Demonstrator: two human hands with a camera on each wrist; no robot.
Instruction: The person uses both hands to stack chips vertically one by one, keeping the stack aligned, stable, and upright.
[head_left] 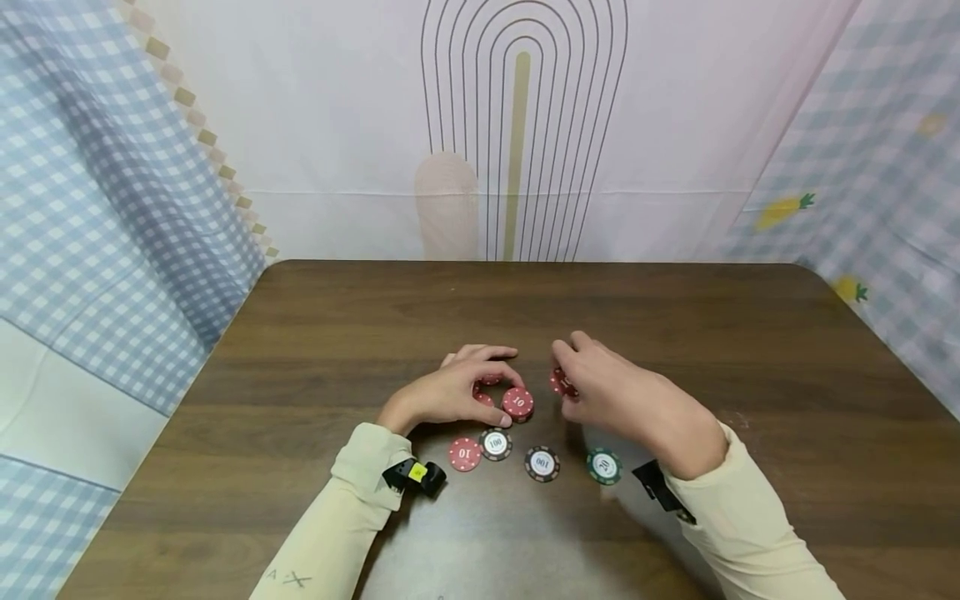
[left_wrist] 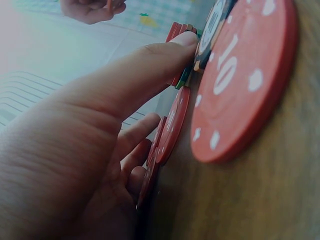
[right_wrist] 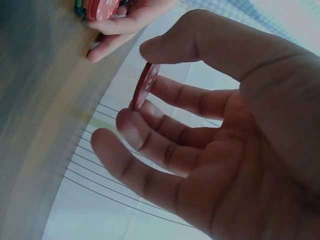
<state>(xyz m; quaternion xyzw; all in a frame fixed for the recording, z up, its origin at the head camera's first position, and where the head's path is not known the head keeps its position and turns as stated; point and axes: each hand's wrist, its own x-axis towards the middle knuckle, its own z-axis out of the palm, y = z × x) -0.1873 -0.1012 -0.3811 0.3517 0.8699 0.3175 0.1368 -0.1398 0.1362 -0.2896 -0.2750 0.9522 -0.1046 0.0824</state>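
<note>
My left hand (head_left: 448, 392) curls its thumb and index finger round a short stack of poker chips (head_left: 518, 402). A red 10 chip tops this stack, and green edges show lower down in the left wrist view. Under the left palm, loose red chips (left_wrist: 172, 122) lie partly hidden on the table. To the right and raised, my right hand (head_left: 622, 396) pinches a red poker chip (right_wrist: 145, 86) between thumb and fingertips. The chip is seen nearly edge-on in the right wrist view.
Nearer my body lie a red 10 chip (head_left: 465, 454), a black 100 chip (head_left: 496, 444), another black 100 chip (head_left: 542, 463) and a green 20 chip (head_left: 603, 466). The brown wooden table (head_left: 360, 308) ends at a patterned cloth (head_left: 337, 125) behind it.
</note>
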